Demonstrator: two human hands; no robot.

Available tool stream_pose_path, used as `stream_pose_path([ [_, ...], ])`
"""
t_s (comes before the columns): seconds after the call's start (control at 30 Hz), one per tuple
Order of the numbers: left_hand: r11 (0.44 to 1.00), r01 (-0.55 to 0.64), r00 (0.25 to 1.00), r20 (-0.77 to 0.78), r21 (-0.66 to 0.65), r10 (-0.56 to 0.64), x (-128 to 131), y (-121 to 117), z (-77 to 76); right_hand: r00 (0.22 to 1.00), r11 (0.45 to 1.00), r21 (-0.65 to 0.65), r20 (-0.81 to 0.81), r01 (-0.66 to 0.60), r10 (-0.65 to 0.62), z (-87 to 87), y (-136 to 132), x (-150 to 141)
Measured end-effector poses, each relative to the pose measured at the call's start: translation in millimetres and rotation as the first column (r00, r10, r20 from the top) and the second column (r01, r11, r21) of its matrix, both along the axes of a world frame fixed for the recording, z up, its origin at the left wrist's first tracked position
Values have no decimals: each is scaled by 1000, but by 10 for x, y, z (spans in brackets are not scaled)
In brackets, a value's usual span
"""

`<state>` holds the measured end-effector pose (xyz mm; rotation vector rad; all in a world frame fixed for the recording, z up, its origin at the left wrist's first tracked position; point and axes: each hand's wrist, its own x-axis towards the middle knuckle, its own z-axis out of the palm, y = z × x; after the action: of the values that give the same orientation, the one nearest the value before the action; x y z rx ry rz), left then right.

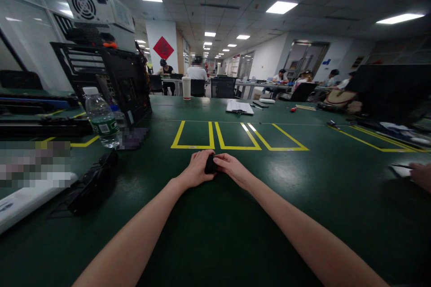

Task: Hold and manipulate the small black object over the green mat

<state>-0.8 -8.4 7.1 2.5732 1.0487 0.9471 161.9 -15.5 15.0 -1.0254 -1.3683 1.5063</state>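
Note:
Both my hands meet at a small black object (210,164) over the green tabletop, just below the yellow tape frames. My left hand (198,167) wraps round it from the left, thumb below and fingers over the top. From the right, the bent fingertips of my right hand (232,168) pinch at its side. Most of the object is covered by fingers, so its kind cannot be made out.
On the left stand a water bottle (102,119), a black computer case (126,83) and a power supply (101,6). Ahead are a white cup (186,88), a clipboard (239,107) and yellow tape (239,147). Another person's hand (422,176) holds a pen at right.

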Motion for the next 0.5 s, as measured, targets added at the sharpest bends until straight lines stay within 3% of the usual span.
stream_pose_path([
  [0.23, 1000, 0, 1000, 2, -7, 0, 2, -12, 14, 999, 999, 20, -2, -48, 49, 57, -46, 33],
  [0.5, 1000, 6, 1000, 4, -10, -6, 6, -32, 43, 1000, 1000, 17, -7, 7, -7, -34, 13, 2],
])
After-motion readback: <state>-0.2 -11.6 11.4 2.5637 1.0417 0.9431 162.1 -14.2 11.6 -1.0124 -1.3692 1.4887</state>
